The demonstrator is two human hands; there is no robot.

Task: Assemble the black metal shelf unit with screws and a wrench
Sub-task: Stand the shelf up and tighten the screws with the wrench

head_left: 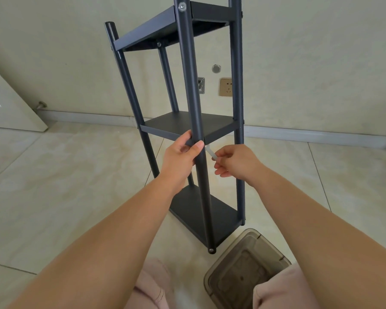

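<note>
The tall black metal shelf unit (188, 128) stands upright on the pale tiled floor (54, 186), the left hand (183, 155) gripping its front post while the right hand (234, 162) pinches a small silver wrench (210, 152) beside the middle shelf.

The shelf unit (188, 121) stands upright on the floor (54, 186), directly ahead of both hands, with the wall (310, 63) behind it. The left hand (181, 157) grips the nearest post (191, 85) just under the middle shelf (187, 123). The right hand (236, 162) is just right of that post, pinching a wrench (210, 152) that points up toward the shelf corner. The bottom shelf (201, 217) lies below the hands. A bin (243, 264) sits nearer than the right hand, beneath its forearm. A wall socket (225, 86) is beyond the hands.
</note>
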